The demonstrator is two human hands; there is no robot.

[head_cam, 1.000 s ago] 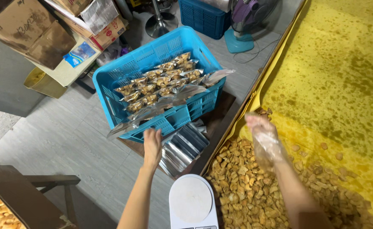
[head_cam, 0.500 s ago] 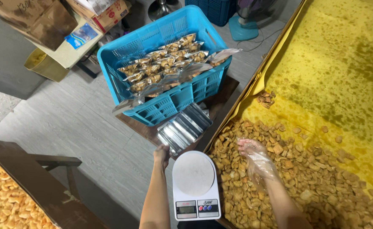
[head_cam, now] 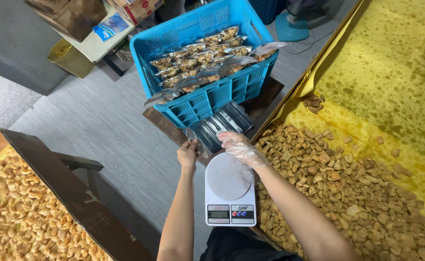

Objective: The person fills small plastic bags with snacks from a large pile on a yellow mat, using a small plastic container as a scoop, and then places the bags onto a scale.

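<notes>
One stack of empty clear plastic pouches [head_cam: 220,126] is seen lying on a dark wooden board [head_cam: 265,96] just in front of one blue plastic slatted crate [head_cam: 207,96]. The bare left hand [head_cam: 188,153] is held at the near edge of that stack, its fingers [head_cam: 191,144] curled and pinched closed on the edge of a pouch. The right hand [head_cam: 241,148], covered by a thin transparent plastic glove, is placed just beside it, over the same edge of the stack; whether its fingers are gripping a pouch cannot be told.

One white digital kitchen scale with a round platform [head_cam: 230,189] is set directly below the two hands, and nothing is seen on its platform. The crate is filled with many sealed clear packets of golden-brown snacks [head_cam: 198,60], too overlapped to be counted. To the right, a large heap of golden-brown fried snack pieces [head_cam: 348,193] is spread on oil-stained yellow paper [head_cam: 391,63], with one small separate cluster near the upper edge. At lower left, a second tray of pale golden snack pieces [head_cam: 19,217] is bordered by a dark wooden frame [head_cam: 67,193]. One yellow bucket [head_cam: 69,57] is seen on the grey floor [head_cam: 91,121] at upper left.
</notes>
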